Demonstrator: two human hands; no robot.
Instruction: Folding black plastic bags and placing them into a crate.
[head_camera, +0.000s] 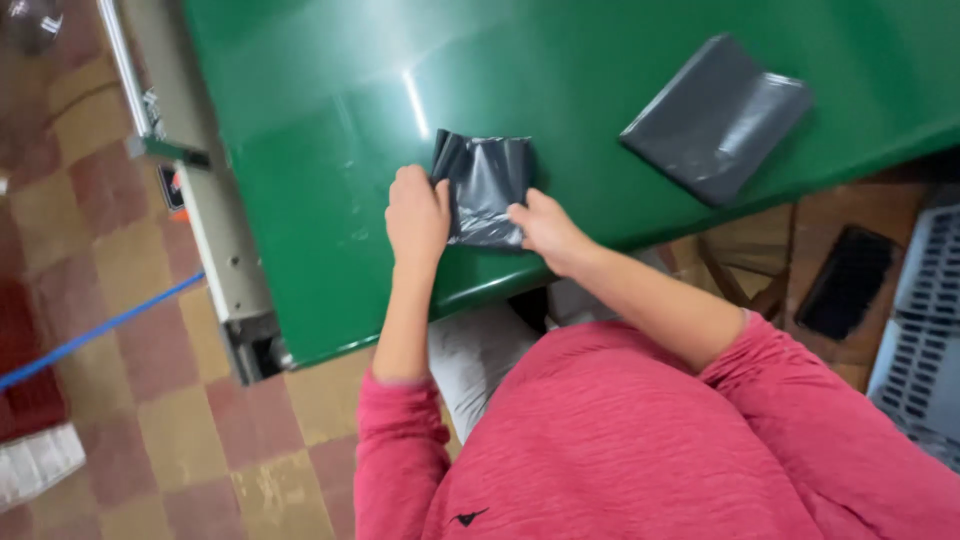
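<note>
Near: left hand (417, 213) and right hand (543, 226), both pinching the near edge of a small folded dark-grey plastic bag (486, 187), one at each near corner. Bag just beyond both hands, equally close, long axis near to far, glossy, creased, flat on green table (320, 120). Far right: larger grey bag (718, 116), well apart.

We see a glossy green tabletop (330, 120) catching a streak of light | a grey metal frame rail (215, 230) along its edge | a worn checkered floor of red and tan tiles (150, 420) | a blue hose (95, 330) across it | a grey slatted plastic crate (925, 340) beside the table.
</note>
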